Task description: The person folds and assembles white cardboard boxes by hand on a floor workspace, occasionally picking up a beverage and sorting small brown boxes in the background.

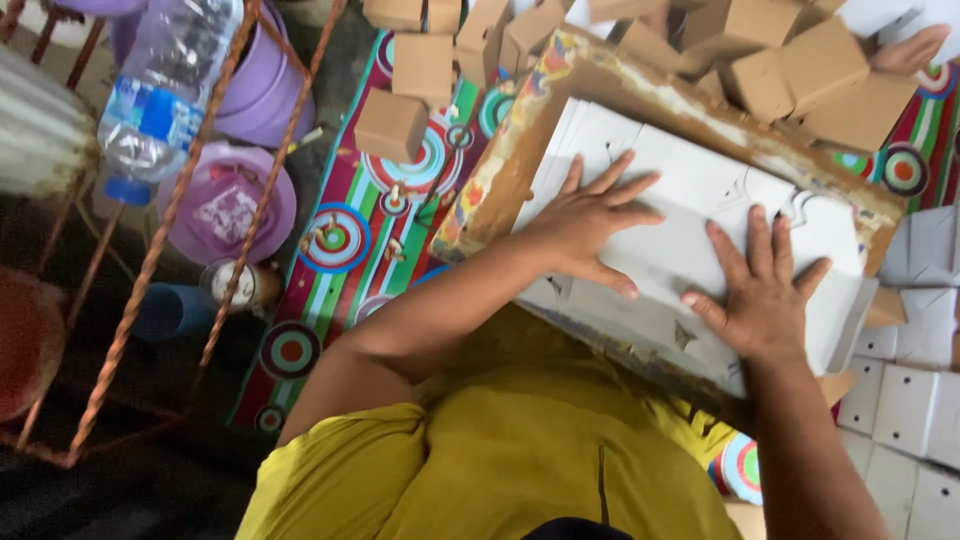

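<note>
A clear plastic bottle [165, 85] leans against a rusty metal rack [150, 260], beside purple bowls [232, 205] and a colourful striped mat [350, 250].

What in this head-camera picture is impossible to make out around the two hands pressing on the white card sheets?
- Left hand and right hand lie flat on the white die-cut card sheet; their palms hide what is beneath.
- Worn wooden board: its near edge is covered by the yellow-green shirt.
- Pile of small brown cardboard boxes: cut off by the top edge.
- Clear plastic bottle: label too blurred.
</note>
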